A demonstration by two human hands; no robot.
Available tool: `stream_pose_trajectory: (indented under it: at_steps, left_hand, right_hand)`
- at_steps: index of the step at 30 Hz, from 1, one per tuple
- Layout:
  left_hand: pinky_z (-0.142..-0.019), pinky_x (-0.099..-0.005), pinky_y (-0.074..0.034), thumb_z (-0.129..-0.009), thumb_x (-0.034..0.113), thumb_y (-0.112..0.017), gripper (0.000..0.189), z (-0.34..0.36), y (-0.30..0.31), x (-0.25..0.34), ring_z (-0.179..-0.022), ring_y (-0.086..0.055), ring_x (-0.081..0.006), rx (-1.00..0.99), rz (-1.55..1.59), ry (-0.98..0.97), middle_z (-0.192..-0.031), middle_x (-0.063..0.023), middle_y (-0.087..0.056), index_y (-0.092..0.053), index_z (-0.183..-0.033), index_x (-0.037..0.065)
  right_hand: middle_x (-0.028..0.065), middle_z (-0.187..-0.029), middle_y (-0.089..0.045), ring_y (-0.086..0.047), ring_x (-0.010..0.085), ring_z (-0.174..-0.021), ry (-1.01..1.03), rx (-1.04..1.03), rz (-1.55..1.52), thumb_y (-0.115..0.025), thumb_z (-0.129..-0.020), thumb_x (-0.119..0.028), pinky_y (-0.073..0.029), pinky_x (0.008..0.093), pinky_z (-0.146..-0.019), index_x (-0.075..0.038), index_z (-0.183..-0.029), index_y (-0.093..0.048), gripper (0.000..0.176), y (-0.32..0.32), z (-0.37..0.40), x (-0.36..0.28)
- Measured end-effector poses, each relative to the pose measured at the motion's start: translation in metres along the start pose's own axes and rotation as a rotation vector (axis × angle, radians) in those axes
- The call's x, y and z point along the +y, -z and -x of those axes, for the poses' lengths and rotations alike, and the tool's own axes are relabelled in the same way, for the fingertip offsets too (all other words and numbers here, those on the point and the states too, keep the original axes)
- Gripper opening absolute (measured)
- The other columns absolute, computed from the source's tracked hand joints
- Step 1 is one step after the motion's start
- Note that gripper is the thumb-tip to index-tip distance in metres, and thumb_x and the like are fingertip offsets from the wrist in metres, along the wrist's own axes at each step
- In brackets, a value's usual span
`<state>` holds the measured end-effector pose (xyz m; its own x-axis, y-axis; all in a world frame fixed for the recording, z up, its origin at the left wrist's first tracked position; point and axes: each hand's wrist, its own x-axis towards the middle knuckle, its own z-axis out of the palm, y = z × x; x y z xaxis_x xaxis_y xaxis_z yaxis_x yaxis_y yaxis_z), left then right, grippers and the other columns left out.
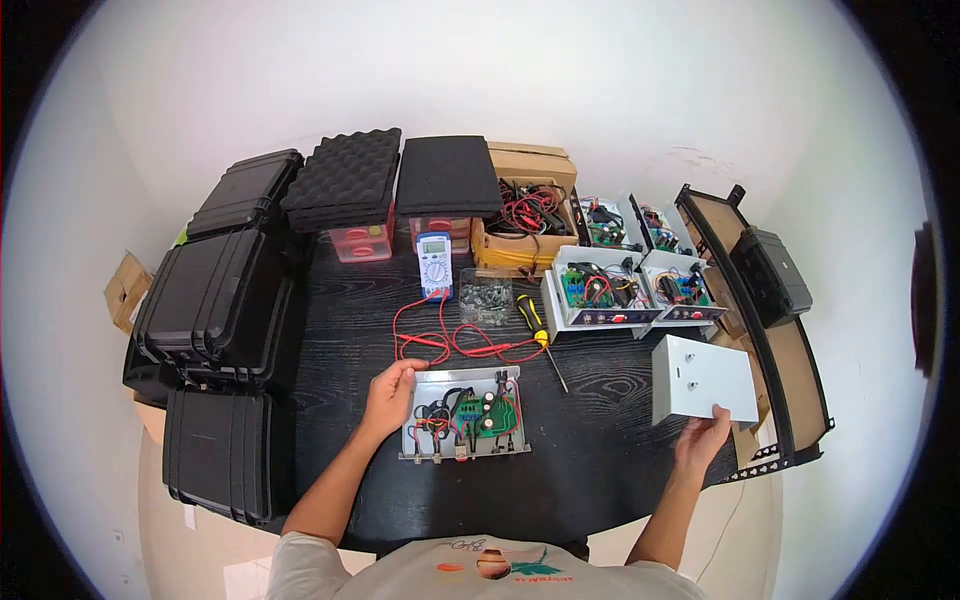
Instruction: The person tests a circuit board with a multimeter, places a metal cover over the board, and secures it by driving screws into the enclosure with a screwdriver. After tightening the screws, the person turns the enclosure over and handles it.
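Note:
An open metal case [465, 378] lies on the black table in front of me, with a green circuit board [490, 414] and several wires inside it. My left hand [388, 398] grips the case at its upper left edge, fingers closed. On the right, my right hand [704, 438] holds a white metal cover [708, 380] by its lower edge. Two small fittings stick out of the cover's face. Beyond the case lie red test leads [470, 347], joined to a blue and white multimeter [435, 268]. A yellow and black screwdriver [534, 318] rests right of the leads.
Black hard cases [205, 300] are stacked at the left. Foam sheets [447, 175] top red bins at the back, near a cardboard box [525, 215] of cables. Several open units [605, 288] stand back right, beside a black-framed shelf [755, 300]. A clear tray [487, 298] holds small parts.

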<state>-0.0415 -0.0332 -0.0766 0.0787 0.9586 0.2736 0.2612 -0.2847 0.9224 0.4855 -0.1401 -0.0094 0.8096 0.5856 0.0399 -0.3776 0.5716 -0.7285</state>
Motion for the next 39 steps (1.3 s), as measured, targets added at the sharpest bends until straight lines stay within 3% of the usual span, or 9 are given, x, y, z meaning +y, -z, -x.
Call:
stream_pose_trajectory:
  at_steps: [9,13,15,20,21,22,24,31,39]
  left_hand:
    - [-0.123,-0.0702,-0.026,-0.084,0.013,-0.084,0.108,0.001,-0.009,0.085,-0.154,-0.034,-0.0523,-0.214,-0.53,-0.752,-0.169,-0.0288,-0.029,-0.018,-0.169,0.018]
    - [-0.121,-0.0732,-0.027,-0.08,0.025,-0.09,0.12,-0.002,-0.018,0.064,-0.152,-0.034,-0.0564,0.032,-0.457,-0.927,-0.171,-0.0291,-0.024,-0.01,-0.17,0.02]
    - [-0.12,-0.0686,-0.035,-0.084,0.016,-0.086,0.094,0.002,-0.009,0.056,-0.151,-0.038,-0.0546,0.111,-0.394,-0.933,-0.166,-0.0291,-0.033,-0.03,-0.16,0.016]
    - [-0.121,-0.057,-0.04,-0.09,0.008,-0.082,0.054,0.005,0.003,0.065,-0.151,-0.042,-0.0477,0.312,-0.18,-0.791,-0.155,-0.0267,-0.047,-0.049,-0.133,0.011]
    - [-0.121,-0.0556,-0.04,-0.09,0.009,-0.082,0.053,0.005,0.004,0.071,-0.15,-0.042,-0.0463,0.301,-0.081,-0.706,-0.154,-0.0267,-0.048,-0.049,-0.131,0.01]
    - [-0.122,-0.0543,-0.04,-0.09,0.01,-0.082,0.051,0.005,0.004,0.074,-0.15,-0.043,-0.0448,0.29,0.015,-0.62,-0.152,-0.0266,-0.049,-0.049,-0.129,0.01]
    - [-0.122,-0.051,-0.039,-0.099,0.013,-0.072,0.039,0.006,0.0,0.067,-0.148,-0.047,-0.0403,0.284,0.202,-0.54,-0.149,-0.0263,-0.052,-0.047,-0.128,0.008]
    - [-0.115,-0.0448,-0.043,-0.107,0.008,-0.055,0.025,0.008,0.001,0.063,-0.136,-0.057,-0.0355,0.29,0.063,-0.444,-0.144,-0.0275,-0.055,-0.047,-0.13,0.002]
    - [-0.115,-0.0481,-0.043,-0.093,-0.012,-0.05,0.045,0.012,0.007,0.048,-0.136,-0.057,-0.0409,0.032,-0.15,-0.425,-0.142,-0.0282,-0.055,-0.043,-0.135,0.001]
  right_hand:
    - [0.0153,-0.146,-0.059,-0.057,0.0315,-0.139,-0.388,-0.528,-0.124,-0.064,-0.083,0.003,-0.047,0.0472,-0.121,0.004,-0.15,-0.044,0.07,-0.097,0.152,0.039]
    - [0.0115,-0.146,-0.057,-0.057,0.0286,-0.138,-0.768,-0.752,-0.071,-0.069,-0.091,0.002,-0.047,0.0478,-0.117,-0.004,-0.153,-0.043,0.068,-0.106,0.188,0.064]
    - [0.0105,-0.145,-0.057,-0.056,0.0255,-0.138,-0.8,-0.935,0.012,-0.069,-0.094,0.002,-0.046,0.0465,-0.116,-0.005,-0.152,-0.044,0.063,-0.106,0.195,0.073]
    - [0.0089,-0.147,-0.054,-0.051,0.0195,-0.139,-0.524,-1.508,0.076,-0.069,-0.099,0.0,-0.039,0.0425,-0.118,-0.006,-0.153,-0.045,0.059,-0.123,0.183,0.1]
    - [0.0118,-0.153,-0.049,-0.052,0.0233,-0.14,-0.359,-1.604,0.218,-0.072,-0.097,-0.005,-0.04,0.0437,-0.117,-0.006,-0.154,-0.044,0.063,-0.115,0.171,0.113]
    - [0.0158,-0.143,-0.06,-0.062,0.027,-0.13,0.282,-1.617,0.581,-0.077,-0.094,-0.011,-0.049,0.043,-0.107,-0.006,-0.148,-0.052,0.06,-0.119,0.156,0.119]
    - [0.0196,-0.121,-0.072,-0.072,0.0291,-0.113,0.329,-1.706,0.641,-0.081,-0.09,-0.018,-0.056,0.0435,-0.095,-0.004,-0.138,-0.061,0.054,-0.13,0.135,0.122]
    - [0.0199,-0.106,-0.077,-0.079,0.0374,-0.094,0.278,-1.131,0.774,-0.075,-0.096,-0.016,-0.061,0.0365,-0.078,0.002,-0.139,-0.059,0.049,-0.151,0.129,0.108]
    - [0.028,-0.102,-0.073,-0.075,0.045,-0.09,0.459,-1.123,0.874,-0.06,-0.1,-0.006,-0.06,0.0442,-0.078,-0.004,-0.153,-0.05,0.054,-0.132,0.12,0.142]
